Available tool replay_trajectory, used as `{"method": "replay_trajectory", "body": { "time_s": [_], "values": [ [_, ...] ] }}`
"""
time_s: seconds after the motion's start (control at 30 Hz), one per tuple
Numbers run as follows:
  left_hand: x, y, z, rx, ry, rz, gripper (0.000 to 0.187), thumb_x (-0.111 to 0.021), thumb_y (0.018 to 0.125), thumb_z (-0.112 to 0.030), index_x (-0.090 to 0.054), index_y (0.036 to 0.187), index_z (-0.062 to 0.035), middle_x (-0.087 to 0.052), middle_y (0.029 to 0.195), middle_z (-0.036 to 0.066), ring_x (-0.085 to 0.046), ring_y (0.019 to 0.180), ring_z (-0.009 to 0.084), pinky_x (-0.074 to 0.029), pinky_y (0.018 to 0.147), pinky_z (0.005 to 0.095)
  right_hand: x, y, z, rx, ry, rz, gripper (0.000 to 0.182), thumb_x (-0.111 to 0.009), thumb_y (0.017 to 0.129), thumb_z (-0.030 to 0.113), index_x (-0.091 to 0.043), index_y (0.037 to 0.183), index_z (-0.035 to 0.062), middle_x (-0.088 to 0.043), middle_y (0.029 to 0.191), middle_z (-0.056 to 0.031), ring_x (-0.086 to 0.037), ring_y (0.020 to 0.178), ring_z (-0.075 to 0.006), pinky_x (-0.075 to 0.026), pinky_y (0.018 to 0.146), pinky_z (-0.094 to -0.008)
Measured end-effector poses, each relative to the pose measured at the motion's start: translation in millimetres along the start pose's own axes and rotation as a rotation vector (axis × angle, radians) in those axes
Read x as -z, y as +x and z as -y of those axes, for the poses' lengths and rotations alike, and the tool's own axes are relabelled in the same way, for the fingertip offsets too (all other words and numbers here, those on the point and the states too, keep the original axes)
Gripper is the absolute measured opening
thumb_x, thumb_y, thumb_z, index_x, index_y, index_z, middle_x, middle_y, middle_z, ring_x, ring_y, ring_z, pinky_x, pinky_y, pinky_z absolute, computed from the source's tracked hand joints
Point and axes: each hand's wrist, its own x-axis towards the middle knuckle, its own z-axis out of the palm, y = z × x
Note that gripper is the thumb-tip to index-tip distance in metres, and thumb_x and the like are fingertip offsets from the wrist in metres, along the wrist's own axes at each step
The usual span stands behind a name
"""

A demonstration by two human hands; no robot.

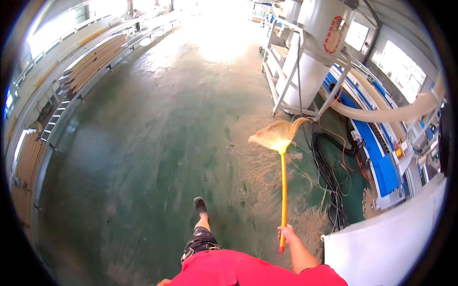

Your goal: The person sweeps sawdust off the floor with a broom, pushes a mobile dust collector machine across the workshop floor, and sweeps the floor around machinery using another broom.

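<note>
My right hand (pixel 286 232) is wrapped round the lower part of a yellow broom handle (pixel 284 190), near its red end. The broom's fan of straw bristles (pixel 276 135) points away from me, over a floor strewn with sawdust (pixel 260 167). Whether the bristles touch the floor I cannot tell. Of my left arm only a small bit of skin shows at the bottom edge, beside the red shirt (pixel 229 269); the left hand itself is out of view.
Stacked boards (pixel 90 64) lie on a long rack at the left. At the right stand a framed machine with white bags (pixel 296 71), black cables (pixel 329 176) on the floor, a blue-topped machine (pixel 377 157), a thick hose (pixel 372 113) and a white panel (pixel 377 248).
</note>
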Motion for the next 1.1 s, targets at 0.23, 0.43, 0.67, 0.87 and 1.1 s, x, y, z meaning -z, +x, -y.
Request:
{"method": "replay_trajectory", "body": {
  "time_s": [0.23, 0.43, 0.67, 0.87, 1.1],
  "values": [
    [375.0, 77.8, -311.4, -0.285, 0.017, -0.320, 0.045, -0.048, 0.089, -0.037, -0.070, 0.094, 0.0022, -0.070, 0.094, 0.024, -0.067, 0.095, 0.0368, -0.052, 0.085, 0.0481, -123.4, 117.2, 208.9, -0.131, -0.191, -0.291, 0.016, -0.064, 0.080, 0.015, -0.056, 0.072, 0.0025, -0.052, 0.054, -0.0078, -0.052, 0.041, -0.0202, -0.038, 0.036, -0.0387],
    [728.7, 88.1, -686.0, -0.895, -0.451, -0.581, 0.031, -0.060, 0.091, -0.030, -0.064, 0.107, -0.0032, -0.069, 0.094, 0.012, -0.063, 0.088, 0.0189, -0.050, 0.080, 0.0342, -241.6, 247.7, 311.7, -0.221, -0.426, -0.198, 0.023, -0.068, 0.079, 0.021, -0.062, 0.073, 0.0000, -0.061, 0.064, -0.0111, -0.061, 0.054, -0.0255, -0.046, 0.046, -0.0443],
    [891.0, 179.7, -867.4, -0.781, -0.298, -0.672, 0.036, -0.058, 0.090, -0.034, -0.065, 0.106, -0.0029, -0.068, 0.104, 0.021, -0.065, 0.100, 0.0328, -0.051, 0.086, 0.0417, -332.0, 489.0, 515.7, -0.118, -0.572, -0.119, 0.027, -0.069, 0.080, 0.022, -0.065, 0.081, -0.0043, -0.064, 0.067, -0.0101, -0.063, 0.059, -0.0257, -0.049, 0.053, -0.0430],
    [892.8, 337.9, -758.3, 0.022, 0.006, -0.077, 0.047, -0.055, 0.082, -0.041, -0.070, 0.094, 0.0027, -0.069, 0.100, 0.025, -0.066, 0.098, 0.0389, -0.051, 0.085, 0.0473, -353.2, 663.1, 686.2, -0.024, -0.559, -0.161, 0.027, -0.071, 0.080, 0.024, -0.065, 0.074, -0.0016, -0.061, 0.063, -0.0080, -0.060, 0.055, -0.0263, -0.048, 0.051, -0.0434],
    [1048.7, 443.2, -901.9, 0.118, 0.019, 0.007, 0.044, -0.054, 0.085, -0.036, -0.066, 0.101, 0.0026, -0.067, 0.106, 0.026, -0.063, 0.102, 0.0404, -0.050, 0.088, 0.0481, -409.9, 835.1, 1041.2, -0.194, -0.162, -0.086, 0.022, -0.062, 0.091, 0.024, -0.055, 0.096, 0.0044, -0.055, 0.064, -0.0083, -0.049, 0.043, -0.0179, -0.046, 0.039, -0.0375]
  ]
}}
